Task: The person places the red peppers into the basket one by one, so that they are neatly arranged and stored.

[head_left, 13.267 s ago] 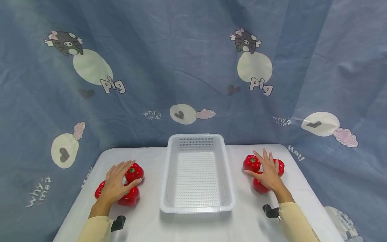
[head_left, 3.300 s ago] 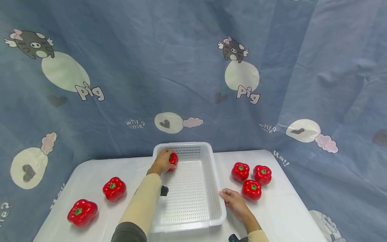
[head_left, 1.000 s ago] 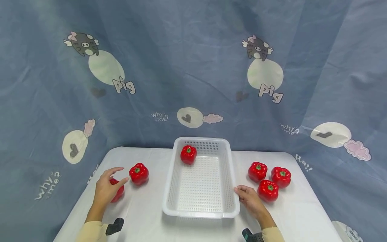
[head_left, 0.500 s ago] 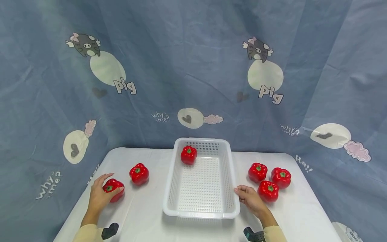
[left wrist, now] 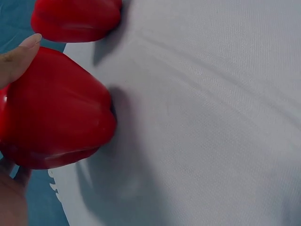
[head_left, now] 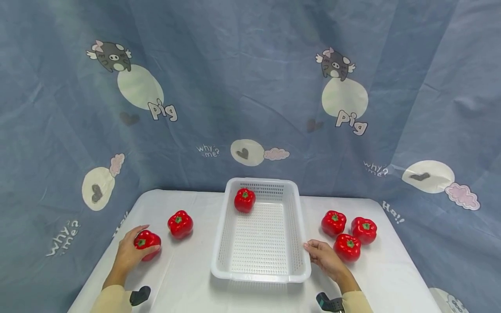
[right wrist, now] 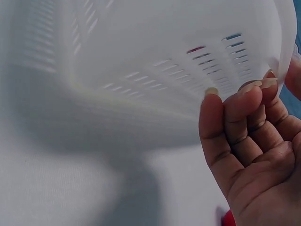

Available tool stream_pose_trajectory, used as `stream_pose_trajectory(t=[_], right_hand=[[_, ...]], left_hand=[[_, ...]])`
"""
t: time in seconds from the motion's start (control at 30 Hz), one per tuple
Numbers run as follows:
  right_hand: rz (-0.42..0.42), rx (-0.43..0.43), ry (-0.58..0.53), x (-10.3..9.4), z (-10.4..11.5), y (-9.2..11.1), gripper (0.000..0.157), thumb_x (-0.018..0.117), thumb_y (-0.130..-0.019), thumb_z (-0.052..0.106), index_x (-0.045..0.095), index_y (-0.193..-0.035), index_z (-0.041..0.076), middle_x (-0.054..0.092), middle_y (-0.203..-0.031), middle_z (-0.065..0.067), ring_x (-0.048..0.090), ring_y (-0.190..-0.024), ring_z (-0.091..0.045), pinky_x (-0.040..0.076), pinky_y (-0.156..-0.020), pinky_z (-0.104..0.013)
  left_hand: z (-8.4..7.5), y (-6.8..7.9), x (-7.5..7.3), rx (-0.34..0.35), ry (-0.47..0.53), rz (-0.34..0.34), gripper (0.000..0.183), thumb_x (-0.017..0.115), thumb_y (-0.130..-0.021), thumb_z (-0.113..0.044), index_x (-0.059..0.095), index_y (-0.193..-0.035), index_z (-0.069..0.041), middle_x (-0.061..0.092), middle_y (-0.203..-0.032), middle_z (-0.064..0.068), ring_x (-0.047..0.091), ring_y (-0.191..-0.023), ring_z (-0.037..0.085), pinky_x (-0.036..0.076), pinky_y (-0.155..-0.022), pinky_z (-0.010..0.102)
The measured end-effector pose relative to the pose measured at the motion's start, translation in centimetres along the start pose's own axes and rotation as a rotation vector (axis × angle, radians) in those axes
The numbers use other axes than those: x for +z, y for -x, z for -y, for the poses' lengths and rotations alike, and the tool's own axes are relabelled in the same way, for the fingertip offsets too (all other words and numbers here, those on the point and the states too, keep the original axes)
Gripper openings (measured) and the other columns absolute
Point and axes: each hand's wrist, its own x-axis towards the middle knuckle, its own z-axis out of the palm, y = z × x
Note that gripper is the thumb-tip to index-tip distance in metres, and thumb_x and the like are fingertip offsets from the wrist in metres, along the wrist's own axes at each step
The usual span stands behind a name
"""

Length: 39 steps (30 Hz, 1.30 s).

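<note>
At the left of the head view my left hand (head_left: 128, 252) grips a glossy red bell pepper (head_left: 149, 248), thumb on one side and fingers on the other. In the left wrist view that bell pepper (left wrist: 56, 113) lies between thumb and fingers, close over the white cloth. My right hand (head_left: 325, 261) pinches the right rim of a white plastic basket (head_left: 222, 243); in the right wrist view, curled fingertips (right wrist: 244, 99) sit against its slotted wall (right wrist: 155, 80). One red bell pepper (head_left: 244, 201) rests in the basket's far left corner.
Another red bell pepper (head_left: 180, 225) stands between the left hand and the basket. Three more are grouped to the right: a far one (head_left: 333, 223), a near one (head_left: 347, 248) and an outer one (head_left: 364, 231). A blue patterned curtain (head_left: 250, 87) hangs behind the white table (head_left: 184, 278).
Earlier the left hand set one bell pepper into the basket. Since then it has gone back left and closed round another. The right hand moved from the right-hand peppers to the basket rim.
</note>
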Motion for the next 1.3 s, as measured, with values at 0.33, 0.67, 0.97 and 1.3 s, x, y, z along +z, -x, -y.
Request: stream_pose_trajectory(t=[0.33,0.67,0.97,1.3], right_hand=[[0.023,0.005,0.01,-0.08,0.13,-0.01,0.026,0.055,-0.098,0.028,0.06,-0.103,0.003,0.067,-0.106,-0.008,0.064,-0.093,-0.016,0.053,-0.087,-0.027],[0.014,0.009,0.007,0.0,0.23,0.05,0.027,0.055,-0.098,0.028,0.059,-0.104,0.002,0.065,-0.113,-0.013,0.064,-0.097,-0.017,0.052,-0.089,-0.027],[-0.012,0.022,0.026,-0.06,0.25,0.0,0.031,0.056,-0.098,0.03,0.058,-0.106,0.001,0.064,-0.116,-0.015,0.063,-0.099,-0.02,0.052,-0.09,-0.027],[-0.004,0.017,0.007,-0.06,0.29,0.03,0.026,0.055,-0.098,0.029,0.059,-0.102,0.003,0.066,-0.111,-0.011,0.063,-0.096,-0.017,0.052,-0.088,-0.027]], left_hand=[[0.07,-0.54,-0.05,-0.046,-0.005,0.063,0.102,0.081,-0.076,-0.036,0.019,-0.152,-0.007,0.019,-0.147,0.034,0.019,-0.131,0.055,0.034,-0.097,0.067],[0.31,-0.68,-0.39,-0.026,-0.07,0.059,0.105,0.082,-0.075,-0.038,0.02,-0.152,-0.006,0.019,-0.143,0.036,0.017,-0.13,0.057,0.034,-0.096,0.069],[0.2,-0.75,-0.85,-0.037,-0.106,0.103,0.108,0.083,-0.075,-0.031,0.012,-0.152,-0.003,0.017,-0.145,0.038,0.016,-0.131,0.058,0.028,-0.099,0.07],[-0.21,-0.58,-0.95,-0.01,-0.138,0.121,0.103,0.085,-0.072,-0.026,0.021,-0.147,0.004,0.023,-0.141,0.038,0.021,-0.128,0.058,0.03,-0.099,0.069]])
